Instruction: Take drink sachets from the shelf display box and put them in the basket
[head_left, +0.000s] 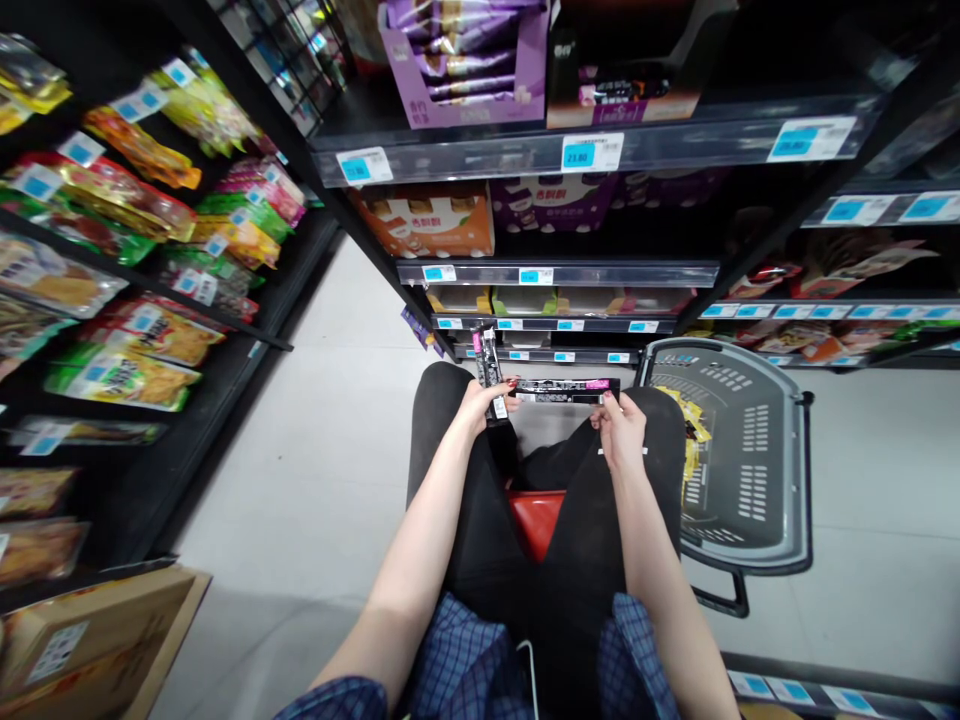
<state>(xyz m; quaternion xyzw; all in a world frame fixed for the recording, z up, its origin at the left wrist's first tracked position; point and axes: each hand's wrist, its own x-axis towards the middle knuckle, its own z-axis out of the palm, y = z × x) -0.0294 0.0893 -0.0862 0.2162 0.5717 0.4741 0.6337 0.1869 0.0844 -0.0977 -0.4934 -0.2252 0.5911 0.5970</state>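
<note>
Two slim black stick packets with pink and white print are in my hands, above my knees. My left hand (486, 402) is closed around one packet (489, 362), which points away from me toward the shelf. The other packet (559, 390) lies crosswise between my hands, its left end at my left fingertips. My right hand (619, 425) pinches this crosswise packet near its right end. On the shelf ahead, an open display carton (641, 108) holds a few dark packets.
A grey shopping basket (787, 440) with yellow packets (690, 425) stands by my right knee. A purple carton (480, 112) of wrapped sticks fills the upper shelf. Bagged snacks (127, 360) line the left rack. A cardboard box (97, 640) sits at lower left. Beneath me is a red seat (537, 520).
</note>
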